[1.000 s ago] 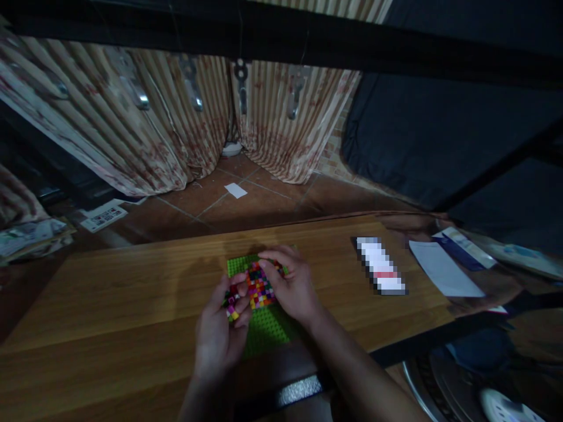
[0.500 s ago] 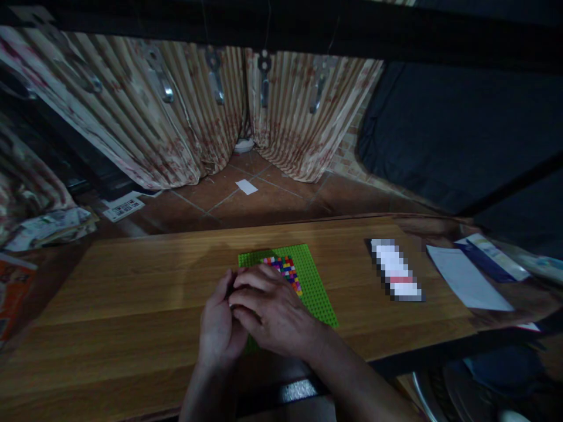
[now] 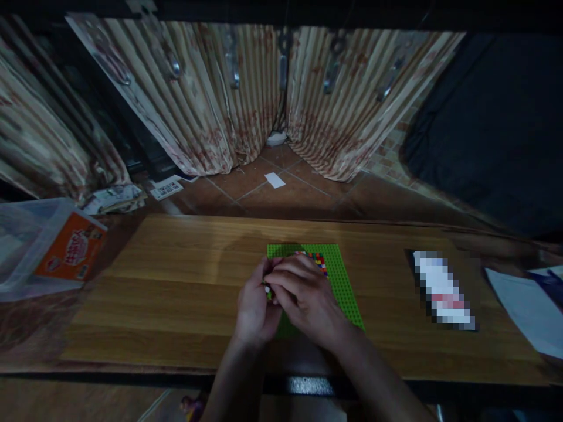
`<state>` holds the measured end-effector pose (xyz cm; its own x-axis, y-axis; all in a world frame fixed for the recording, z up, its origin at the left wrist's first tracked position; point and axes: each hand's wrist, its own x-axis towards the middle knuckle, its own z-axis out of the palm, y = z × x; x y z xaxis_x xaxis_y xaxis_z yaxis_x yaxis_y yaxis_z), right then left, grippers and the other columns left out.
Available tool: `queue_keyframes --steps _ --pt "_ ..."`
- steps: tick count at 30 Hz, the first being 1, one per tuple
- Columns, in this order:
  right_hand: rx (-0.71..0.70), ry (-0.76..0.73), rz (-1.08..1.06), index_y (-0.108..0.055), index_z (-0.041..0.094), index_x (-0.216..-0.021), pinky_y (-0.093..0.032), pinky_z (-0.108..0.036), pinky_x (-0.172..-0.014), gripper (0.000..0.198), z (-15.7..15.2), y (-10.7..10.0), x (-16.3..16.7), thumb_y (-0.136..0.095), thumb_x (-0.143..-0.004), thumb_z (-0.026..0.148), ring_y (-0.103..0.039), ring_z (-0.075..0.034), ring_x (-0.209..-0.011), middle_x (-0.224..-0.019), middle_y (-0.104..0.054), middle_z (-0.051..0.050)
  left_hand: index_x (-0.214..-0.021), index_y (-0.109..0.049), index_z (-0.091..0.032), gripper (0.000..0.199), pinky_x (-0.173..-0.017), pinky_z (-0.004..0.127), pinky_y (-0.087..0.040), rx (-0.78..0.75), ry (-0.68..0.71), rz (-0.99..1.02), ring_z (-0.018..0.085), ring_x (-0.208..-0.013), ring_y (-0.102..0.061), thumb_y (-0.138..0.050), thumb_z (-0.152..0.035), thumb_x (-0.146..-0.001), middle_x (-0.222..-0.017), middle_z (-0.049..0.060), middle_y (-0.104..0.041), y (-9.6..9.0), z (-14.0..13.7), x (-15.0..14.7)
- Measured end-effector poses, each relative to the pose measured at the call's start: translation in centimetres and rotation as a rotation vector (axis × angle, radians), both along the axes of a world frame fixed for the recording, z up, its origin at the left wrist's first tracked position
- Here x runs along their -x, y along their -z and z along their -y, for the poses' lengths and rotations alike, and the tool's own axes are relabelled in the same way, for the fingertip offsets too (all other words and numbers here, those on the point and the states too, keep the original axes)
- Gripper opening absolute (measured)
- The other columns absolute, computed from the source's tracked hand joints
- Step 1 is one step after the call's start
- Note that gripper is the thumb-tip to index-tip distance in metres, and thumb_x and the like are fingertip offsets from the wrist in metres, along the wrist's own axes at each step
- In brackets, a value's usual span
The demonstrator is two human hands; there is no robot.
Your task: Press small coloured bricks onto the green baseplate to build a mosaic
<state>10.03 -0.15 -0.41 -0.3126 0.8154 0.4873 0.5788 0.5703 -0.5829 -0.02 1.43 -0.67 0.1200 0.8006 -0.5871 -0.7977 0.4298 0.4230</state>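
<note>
Two bare hands meet above a studded green board [image 3: 345,287], which lies flat on the wooden worktop [image 3: 176,281]. The left hand [image 3: 255,310] is cupped over the board's left side, its fingers curled round small bricks [image 3: 267,288]; only a white and green glimpse of these shows. The right hand [image 3: 313,300] arches across from the right, back uppermost, its fingertips drawn in to the same gap. Whether they pinch a brick or merely rest against the left hand cannot be told, the knuckles screening the contact.

Principal relation: the coloured mosaic [image 3: 320,261] sits on the far part of the board, beyond the held bricks and to their right, with the right hand lying between. The right hand is the nearer of the two, covering the mosaic's near left portion; the left hand stands farther off. The board's right edge runs away from the wearer, slanting slightly leftward; its near edge is largely hidden, so its long axis cannot be judged.

Surroundings: a pixelated slab [image 3: 444,293] lies well apart on the right of the worktop, its length slanting from far left to near right. Beyond the left end stands a clear plastic tub [image 3: 26,284] bearing an orange label [image 3: 73,249].
</note>
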Motion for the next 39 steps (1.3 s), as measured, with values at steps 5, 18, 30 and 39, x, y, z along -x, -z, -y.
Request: queue_keyframes --steps 5,18,30,39 --pt "0.095 0.064 -0.169 -0.068 0.026 -0.1 -0.048 -0.036 -0.086 0.017 0.1 -0.4 -0.4 -0.055 -0.091 0.018 -0.06 -0.018 -0.096 -0.098 -0.07 -0.001 -0.076 -0.06 -0.011 0.022 -0.038 0.014 -0.029 -0.033 -0.005 0.028 0.004 -0.046 -0.045 -0.051 -0.025 -0.089 -0.062 -0.001 -0.054 -0.1 0.2 0.3" --pt "0.051 0.198 -0.078 -0.064 0.027 -0.111 -0.051 -0.036 -0.079 0.023 -0.5 -0.1 -2.2 -0.054 -0.091 0.023 -0.062 -0.02 -0.09 -0.092 -0.07 -0.003 -0.067 -0.056 -0.012 0.03 -0.036 0.014 -0.016 -0.255 0.173 -0.241 0.001 -0.042 -0.034 -0.075 -0.035 -0.068 -0.06 -0.003 -0.051 -0.2 0.7 0.3" --pt "0.121 0.165 -0.057 -0.069 0.026 -0.094 -0.049 -0.034 -0.079 0.014 -0.6 -0.2 -2.4 -0.055 -0.093 0.027 -0.061 -0.019 -0.089 -0.092 -0.07 -0.002 -0.064 -0.055 -0.013 0.033 -0.037 0.015 -0.014 -0.26 0.164 -0.261 0.002 -0.042 -0.033 -0.077 -0.037 -0.064 -0.057 -0.004 -0.048 0.1 0.8 0.2" --pt "0.158 0.163 -0.231 -0.072 0.028 -0.088 -0.052 -0.032 -0.075 0.013 -0.5 0.2 -2.4 -0.059 -0.089 0.029 -0.065 -0.018 -0.086 -0.089 -0.071 -0.002 -0.066 -0.055 -0.013 0.034 -0.038 0.015 -0.014 -0.268 0.199 -0.188 0.001 -0.043 -0.032 -0.08 -0.037 -0.063 -0.057 -0.004 -0.046 0.0 1.0 0.2"
